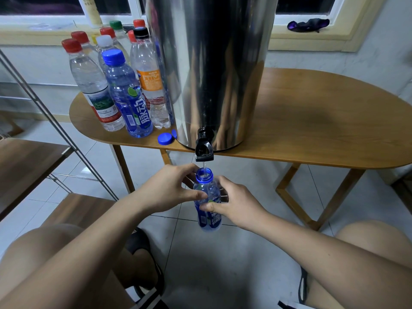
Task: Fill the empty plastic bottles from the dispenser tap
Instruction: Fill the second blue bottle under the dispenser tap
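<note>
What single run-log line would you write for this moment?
step: filling | blue bottle: uncapped, under tap, stream entering | left hand: grips bottle | right hand: grips bottle | blue cap: on table

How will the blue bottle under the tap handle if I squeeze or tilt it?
The blue bottle looks like thin plastic, so a hard squeeze would probably dent it. It is uncapped with water running in from the tap, so tilting could spill and it likely grows heavier. The left hand and right hand both grip it, which should steady it.
</note>
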{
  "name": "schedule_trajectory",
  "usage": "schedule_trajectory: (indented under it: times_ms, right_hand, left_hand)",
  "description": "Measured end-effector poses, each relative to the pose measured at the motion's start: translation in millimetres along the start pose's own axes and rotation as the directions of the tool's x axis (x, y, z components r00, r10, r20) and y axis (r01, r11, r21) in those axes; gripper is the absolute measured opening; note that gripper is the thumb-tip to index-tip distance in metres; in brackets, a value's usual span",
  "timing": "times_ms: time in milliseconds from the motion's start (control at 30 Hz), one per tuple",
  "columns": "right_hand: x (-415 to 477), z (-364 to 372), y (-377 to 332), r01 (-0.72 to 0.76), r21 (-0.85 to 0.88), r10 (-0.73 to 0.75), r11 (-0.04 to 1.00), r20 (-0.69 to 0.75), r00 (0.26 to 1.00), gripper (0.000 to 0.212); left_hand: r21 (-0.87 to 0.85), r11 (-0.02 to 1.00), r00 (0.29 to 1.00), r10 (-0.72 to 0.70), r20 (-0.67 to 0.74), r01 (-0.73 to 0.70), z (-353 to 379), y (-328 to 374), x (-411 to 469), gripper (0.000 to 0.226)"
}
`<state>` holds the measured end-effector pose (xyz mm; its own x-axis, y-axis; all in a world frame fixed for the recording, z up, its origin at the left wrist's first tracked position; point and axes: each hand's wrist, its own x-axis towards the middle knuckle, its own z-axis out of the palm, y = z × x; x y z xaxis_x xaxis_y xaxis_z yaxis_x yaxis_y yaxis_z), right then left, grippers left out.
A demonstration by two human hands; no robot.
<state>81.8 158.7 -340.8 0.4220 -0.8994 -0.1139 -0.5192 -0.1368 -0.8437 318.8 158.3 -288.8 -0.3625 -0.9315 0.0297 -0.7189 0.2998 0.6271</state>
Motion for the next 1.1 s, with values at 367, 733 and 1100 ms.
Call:
schedule_trajectory:
  times_ms: [367,733,1100]
  right_hand:
    - [-0.7,0.3,-0.1,-0.003,-0.003,0.003,1.000,-0.001,1.000,0.068]
    - [-0.6,0.3,0.0,-0.002,0.003,0.002,1.000,0.003,1.000,0.067]
    - [-1.9,0.1,-2.4,-0.006,0.001,0.006,1.000,0.008,1.000,0.066]
  left_hand:
    - [0.022,1.000,1.000,0.005,-0.007,-0.005,0.1,1.1,-0.2,0.048]
    - [0.030,1.000,1.000,0.000,0.007,0.000,0.2,0.1,0.2,0.051]
    - [0.028,1.000,1.000,0.006,0.008,-0.006,0.0,1.0,0.3,0.050]
